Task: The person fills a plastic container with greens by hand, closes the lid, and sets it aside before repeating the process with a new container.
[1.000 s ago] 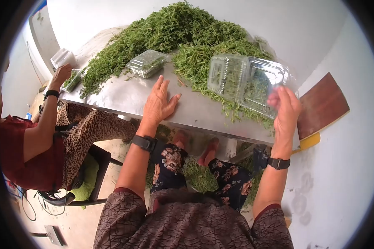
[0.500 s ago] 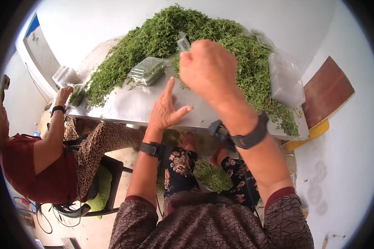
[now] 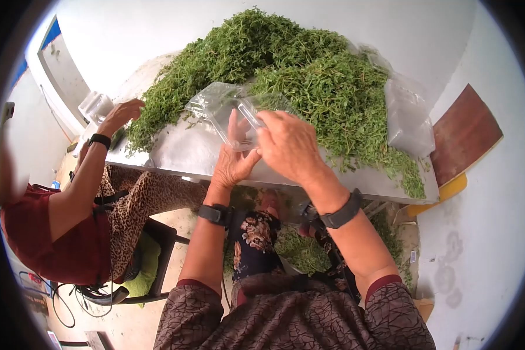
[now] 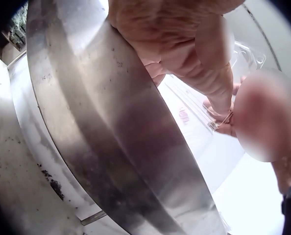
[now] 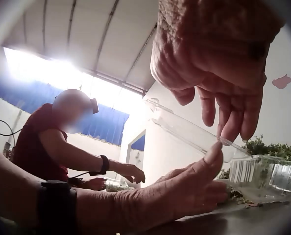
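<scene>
A clear, unfolded plastic container [image 3: 220, 123] is held tilted over the metal table's front part [image 3: 175, 146]. My right hand [image 3: 293, 144] pinches its near edge with curled fingers. My left hand [image 3: 234, 166] has its fingers extended behind the plastic, thumb out to the side. In the right wrist view, the left hand [image 5: 184, 193] lies below the raised clear panel [image 5: 184, 128] with its thumb touching it, and the right hand [image 5: 214, 73] reaches down from above. The left wrist view shows clear plastic between the left hand [image 4: 175, 41] and the blurred right hand [image 4: 268, 117].
A large heap of green leafy stems [image 3: 326, 81] covers the back and right of the table. Clear containers [image 3: 407, 119] stand stacked at the right edge, beside a reddish-brown board [image 3: 465, 137]. At left, another person's arm [image 3: 90, 160] reaches over the table near more containers [image 3: 96, 106].
My right hand has brought the unfolded container from the right side to my left hand, whose fingers are now behind the plastic. The other person's hand has moved right, towards the heap.
</scene>
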